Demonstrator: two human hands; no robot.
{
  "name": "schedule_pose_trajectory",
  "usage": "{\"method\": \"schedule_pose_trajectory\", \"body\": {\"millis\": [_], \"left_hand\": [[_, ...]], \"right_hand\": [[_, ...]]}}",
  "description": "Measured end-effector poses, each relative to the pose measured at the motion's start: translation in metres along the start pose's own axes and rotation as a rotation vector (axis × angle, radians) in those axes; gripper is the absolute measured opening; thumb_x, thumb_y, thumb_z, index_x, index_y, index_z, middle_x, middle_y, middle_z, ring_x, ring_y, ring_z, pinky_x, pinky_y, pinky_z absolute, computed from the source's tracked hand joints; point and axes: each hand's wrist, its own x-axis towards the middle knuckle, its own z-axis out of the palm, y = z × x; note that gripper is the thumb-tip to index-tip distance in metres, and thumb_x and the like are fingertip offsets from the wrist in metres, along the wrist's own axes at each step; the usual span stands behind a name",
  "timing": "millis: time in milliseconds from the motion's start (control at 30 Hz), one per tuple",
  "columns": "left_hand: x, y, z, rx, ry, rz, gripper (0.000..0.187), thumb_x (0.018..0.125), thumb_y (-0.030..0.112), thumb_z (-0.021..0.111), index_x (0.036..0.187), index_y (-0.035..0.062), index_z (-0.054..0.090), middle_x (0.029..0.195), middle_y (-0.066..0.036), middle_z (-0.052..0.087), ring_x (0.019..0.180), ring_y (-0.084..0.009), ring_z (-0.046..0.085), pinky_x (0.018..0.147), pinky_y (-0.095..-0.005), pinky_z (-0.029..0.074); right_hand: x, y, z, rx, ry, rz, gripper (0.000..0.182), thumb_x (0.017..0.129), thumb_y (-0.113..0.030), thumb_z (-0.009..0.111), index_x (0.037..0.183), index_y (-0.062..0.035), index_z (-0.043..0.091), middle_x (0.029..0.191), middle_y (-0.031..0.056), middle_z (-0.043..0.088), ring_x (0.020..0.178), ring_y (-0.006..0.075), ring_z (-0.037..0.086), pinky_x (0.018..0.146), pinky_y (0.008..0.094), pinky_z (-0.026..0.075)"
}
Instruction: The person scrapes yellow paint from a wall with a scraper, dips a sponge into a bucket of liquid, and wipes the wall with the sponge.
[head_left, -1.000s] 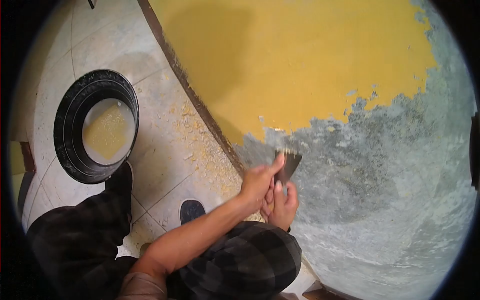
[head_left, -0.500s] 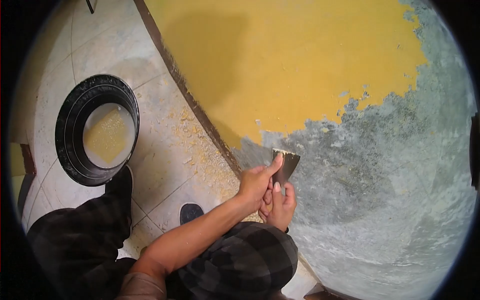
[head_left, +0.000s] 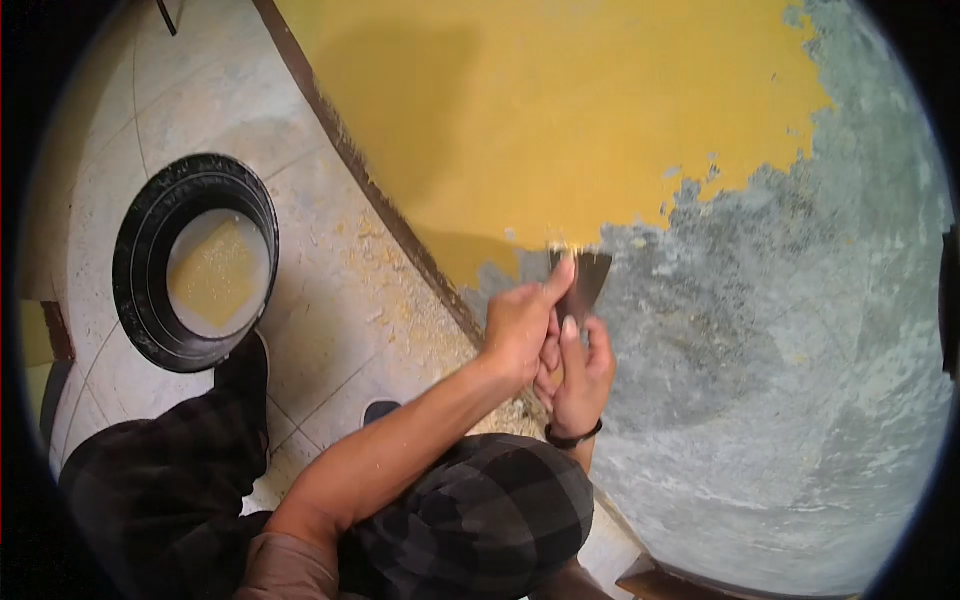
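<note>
A scraper with a wide dark blade (head_left: 590, 280) has its edge against the wall, where yellow paint (head_left: 560, 130) meets bare grey surface (head_left: 720, 350). Pale flakes lie along that edge. My left hand (head_left: 522, 325) is closed on the scraper, its thumb pressed up along the blade. Just below and to the right, my right hand (head_left: 578, 375), with a black band at the wrist, is closed round the lower part of the same tool. The fingers of both hands hide most of the handle.
A black bucket (head_left: 137, 265) holding cloudy liquid and something yellow stands on the tiled floor at left. Paint scraps (head_left: 385, 290) litter the floor beside the brown wall edging (head_left: 350, 155). My checked-cloth knee (head_left: 490, 510) is below my hands.
Both hands and the scraper have moved up the view, with the blade now at the yellow paint's lower border. More of the right wrist and its band shows.
</note>
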Motion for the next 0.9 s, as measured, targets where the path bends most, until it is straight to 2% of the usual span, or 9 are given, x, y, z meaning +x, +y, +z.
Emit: {"method": "schedule_pose_trajectory", "body": {"millis": [100, 200, 433, 467, 567, 633, 700, 833, 900], "left_hand": [[-0.002, -0.007, -0.001, -0.064, -0.03, 0.046, 0.055, 0.075, 0.053, 0.075, 0.06, 0.0088, 0.045, 0.052, -0.001, 0.044, 0.032, -0.0091, 0.038, 0.029, -0.0257, 0.029], [-0.001, -0.022, -0.003, 0.1, 0.01, 0.034, 0.057, 0.076, 0.055, 0.072, 0.06, 0.0083, 0.043, 0.05, -0.001, 0.043, 0.032, -0.0107, 0.039, 0.029, -0.0283, 0.031], [-0.004, 0.015, 0.007, -0.011, -0.065, 0.049, 0.056, 0.077, 0.054, 0.071, 0.062, 0.0083, 0.044, 0.049, -0.002, 0.043, 0.032, -0.0106, 0.039, 0.027, -0.0271, 0.031], [-0.009, 0.009, 0.004, 0.045, -0.046, -0.011, 0.055, 0.078, 0.053, 0.072, 0.062, 0.0081, 0.045, 0.051, -0.002, 0.045, 0.033, -0.0098, 0.039, 0.028, -0.026, 0.031], [0.001, -0.013, 0.005, 0.12, 0.022, 0.06, 0.054, 0.077, 0.052, 0.073, 0.062, 0.0083, 0.045, 0.053, -0.001, 0.046, 0.034, -0.0092, 0.039, 0.029, -0.0256, 0.031], [-0.011, 0.015, 0.016, 0.077, -0.063, -0.022, 0.053, 0.076, 0.052, 0.074, 0.063, 0.0083, 0.046, 0.054, 0.0, 0.046, 0.035, -0.0086, 0.038, 0.029, -0.0254, 0.031], [-0.006, 0.027, 0.021, -0.04, -0.04, 0.115, 0.053, 0.076, 0.052, 0.074, 0.065, 0.0078, 0.046, 0.053, 0.0, 0.044, 0.034, -0.0091, 0.038, 0.029, -0.0258, 0.032], [-0.006, 0.009, 0.006, 0.081, -0.043, -0.003, 0.054, 0.076, 0.053, 0.074, 0.065, 0.0076, 0.045, 0.051, -0.001, 0.044, 0.031, -0.0106, 0.039, 0.028, -0.028, 0.032], [-0.003, 0.003, 0.008, 0.123, -0.04, 0.023, 0.055, 0.076, 0.054, 0.073, 0.062, 0.0082, 0.045, 0.05, -0.001, 0.045, 0.031, -0.0109, 0.039, 0.027, -0.0284, 0.03]], "right_hand": [[-0.006, 0.012, 0.002, 0.002, 0.046, -0.047, 0.018, 0.098, -0.024, 0.051, 0.102, -0.0069, 0.048, 0.06, 0.0004, 0.046, 0.037, 0.0058, 0.036, 0.032, 0.0211, 0.022], [-0.016, 0.018, -0.011, 0.038, 0.03, -0.045, 0.017, 0.098, -0.023, 0.051, 0.103, -0.0066, 0.048, 0.059, 0.0002, 0.045, 0.037, 0.0056, 0.035, 0.032, 0.0217, 0.021], [0.0, -0.006, 0.009, 0.086, -0.031, -0.08, 0.014, 0.098, -0.018, 0.05, 0.103, -0.0052, 0.048, 0.059, 0.0002, 0.046, 0.036, 0.0052, 0.034, 0.032, 0.0212, 0.021], [-0.009, -0.002, 0.005, 0.05, 0.008, -0.058, 0.015, 0.098, -0.019, 0.05, 0.103, -0.0056, 0.048, 0.059, 0.0003, 0.046, 0.037, 0.0051, 0.034, 0.032, 0.0212, 0.021], [-0.008, 0.004, -0.005, 0.08, 0.04, -0.045, 0.016, 0.098, -0.022, 0.051, 0.102, -0.0066, 0.048, 0.06, 0.0004, 0.047, 0.037, 0.005, 0.034, 0.032, 0.0211, 0.021], [0.002, -0.007, -0.001, 0.049, -0.025, -0.06, 0.017, 0.098, -0.023, 0.051, 0.102, -0.0072, 0.048, 0.061, 0.0, 0.046, 0.037, 0.005, 0.035, 0.032, 0.0209, 0.021], [0.005, -0.015, 0.01, 0.047, -0.043, -0.058, 0.016, 0.097, -0.023, 0.052, 0.101, -0.0073, 0.048, 0.061, -0.0001, 0.046, 0.037, 0.005, 0.034, 0.032, 0.0208, 0.021], [-0.006, -0.004, 0.008, 0.07, -0.021, -0.125, 0.016, 0.097, -0.022, 0.052, 0.1, -0.0064, 0.048, 0.06, 0.0005, 0.046, 0.036, 0.0054, 0.034, 0.031, 0.021, 0.021], [-0.013, 0.003, 0.001, 0.183, 0.025, -0.05, 0.012, 0.098, -0.017, 0.051, 0.102, -0.0063, 0.048, 0.059, 0.0016, 0.047, 0.036, 0.005, 0.036, 0.032, 0.0203, 0.025]]}}
